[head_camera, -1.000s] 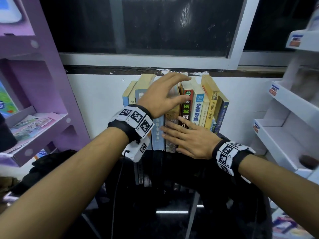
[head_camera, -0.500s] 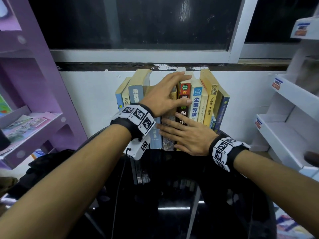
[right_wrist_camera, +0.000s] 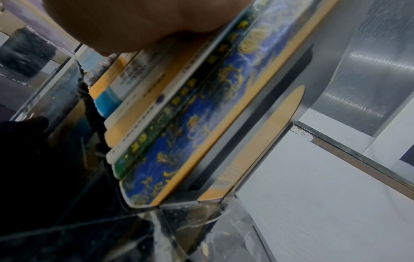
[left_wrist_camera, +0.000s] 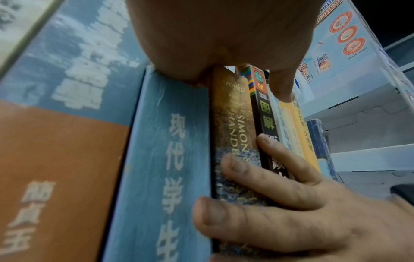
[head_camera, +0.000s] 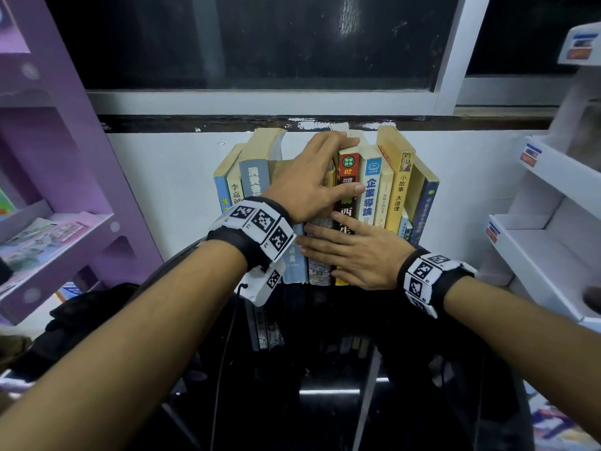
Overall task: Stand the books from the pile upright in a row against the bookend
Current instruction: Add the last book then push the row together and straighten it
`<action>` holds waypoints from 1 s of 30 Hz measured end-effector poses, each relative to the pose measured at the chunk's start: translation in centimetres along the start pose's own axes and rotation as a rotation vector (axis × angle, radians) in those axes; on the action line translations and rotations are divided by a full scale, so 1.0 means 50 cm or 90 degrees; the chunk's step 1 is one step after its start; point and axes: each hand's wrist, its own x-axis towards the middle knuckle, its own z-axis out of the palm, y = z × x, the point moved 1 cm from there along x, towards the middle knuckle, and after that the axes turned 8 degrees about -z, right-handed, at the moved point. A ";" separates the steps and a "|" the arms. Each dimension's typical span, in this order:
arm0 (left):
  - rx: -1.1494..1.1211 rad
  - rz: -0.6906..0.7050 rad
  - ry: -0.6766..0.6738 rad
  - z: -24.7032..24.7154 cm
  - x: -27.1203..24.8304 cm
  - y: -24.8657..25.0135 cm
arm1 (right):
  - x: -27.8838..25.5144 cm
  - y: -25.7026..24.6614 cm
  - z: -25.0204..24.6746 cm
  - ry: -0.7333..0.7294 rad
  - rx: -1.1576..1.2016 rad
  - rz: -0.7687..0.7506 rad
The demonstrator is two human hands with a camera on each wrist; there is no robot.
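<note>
A row of books [head_camera: 374,193] stands upright on a dark glass table [head_camera: 325,369] against the white wall. My left hand [head_camera: 331,167] holds the top of the brown book [left_wrist_camera: 233,133]: its fingers hook over the top edge and its thumb lies across the spine of the black-and-red book [head_camera: 348,167]. Lower down, my right hand [head_camera: 344,252] presses flat, straight fingers [left_wrist_camera: 253,170] on the spines of these two books. Beside them on the left stands a pale blue book [left_wrist_camera: 170,159]. At the row's right end, a dark blue patterned book [right_wrist_camera: 190,127] stands next to the wooden bookend [right_wrist_camera: 268,134].
A purple shelf unit [head_camera: 65,157] with leaflets stands at the left. White display shelves [head_camera: 536,249] stand at the right. A black bag [head_camera: 81,314] lies beside the table's left edge. A dark window [head_camera: 292,43] sits above the wall.
My left hand has come down from above the row, and its fingers now hook over the book tops. The right hand stays flat on the spines.
</note>
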 end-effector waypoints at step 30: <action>0.186 0.004 -0.069 0.005 0.022 0.081 | -0.075 -0.028 -0.020 -0.019 0.099 0.029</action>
